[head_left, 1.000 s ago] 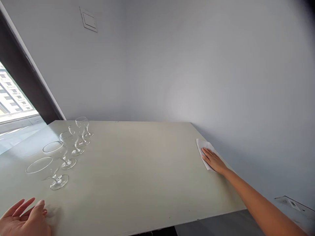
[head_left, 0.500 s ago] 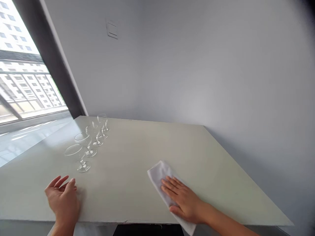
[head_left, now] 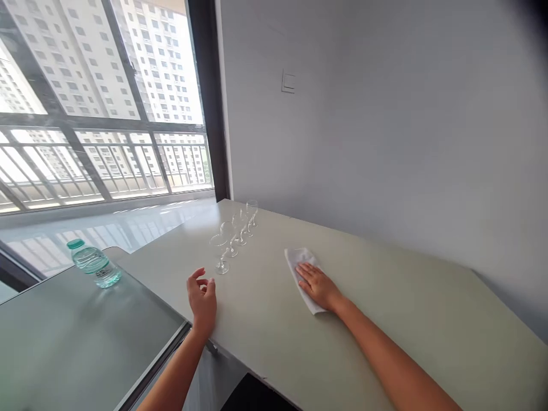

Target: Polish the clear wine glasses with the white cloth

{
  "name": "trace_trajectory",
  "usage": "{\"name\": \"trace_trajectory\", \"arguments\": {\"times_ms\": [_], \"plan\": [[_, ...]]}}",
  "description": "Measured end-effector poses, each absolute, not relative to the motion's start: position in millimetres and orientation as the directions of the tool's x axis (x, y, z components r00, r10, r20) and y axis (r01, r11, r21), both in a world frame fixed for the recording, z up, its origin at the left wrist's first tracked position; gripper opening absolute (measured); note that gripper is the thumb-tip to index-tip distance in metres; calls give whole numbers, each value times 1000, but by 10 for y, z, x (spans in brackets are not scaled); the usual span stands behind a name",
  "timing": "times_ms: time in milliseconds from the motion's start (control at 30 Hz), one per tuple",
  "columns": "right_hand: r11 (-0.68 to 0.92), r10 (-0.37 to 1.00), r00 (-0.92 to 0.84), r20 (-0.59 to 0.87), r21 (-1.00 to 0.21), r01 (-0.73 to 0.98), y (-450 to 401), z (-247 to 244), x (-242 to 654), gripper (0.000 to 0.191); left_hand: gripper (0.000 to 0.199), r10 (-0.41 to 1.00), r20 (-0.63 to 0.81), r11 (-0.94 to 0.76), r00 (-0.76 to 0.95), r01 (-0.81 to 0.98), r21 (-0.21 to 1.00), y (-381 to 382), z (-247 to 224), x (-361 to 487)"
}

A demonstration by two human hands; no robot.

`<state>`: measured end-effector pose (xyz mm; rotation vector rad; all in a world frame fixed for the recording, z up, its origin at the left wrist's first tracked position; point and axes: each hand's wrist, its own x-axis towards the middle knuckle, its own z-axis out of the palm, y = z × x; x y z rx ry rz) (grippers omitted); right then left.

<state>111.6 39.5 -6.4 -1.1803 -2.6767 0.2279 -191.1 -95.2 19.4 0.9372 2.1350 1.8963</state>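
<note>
My right hand (head_left: pixel 315 284) lies flat on a folded white cloth (head_left: pixel 295 258), palm down with the fingers stretched out, pressing it against the pale tabletop (head_left: pixel 265 308). My left hand (head_left: pixel 202 298) rests near the table's left edge, turned on its side. Its fingers are loosely curled and apart, with nothing in them. Just beyond it stands the nearest stemmed glass (head_left: pixel 222 266), not touched by the hand. Several clear stemmed glasses stand upright in a row from there toward the far corner, partly overlapping.
On the left, a lower glass-topped table (head_left: pixel 64 337) adjoins this one, and a clear bottle with a green cap (head_left: pixel 96 264) stands upright on it. A grey wall (head_left: pixel 406 171) borders the tabletop's far side. Behind the glasses are large windows (head_left: pixel 107 114). A dark seat (head_left: pixel 257 394) shows below the front edge.
My view has swung left, bringing the bottle and second table into sight. My right hand and the cloth have moved farther from the front edge. My left hand stays loosely curled near the glasses.
</note>
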Motion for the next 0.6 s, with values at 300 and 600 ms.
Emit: {"name": "trace_trajectory", "arguments": {"times_ms": [300, 600], "plan": [[392, 875, -371, 310, -5, 920, 366, -200, 1795, 45, 37, 585, 156, 33, -796, 215, 976, -904, 106, -1972], [422, 873, -342, 348, -187, 887, 4, -247, 1757, 34, 72, 771, -61, 40, -634, -47, 998, -458, 238, -2116]]}}
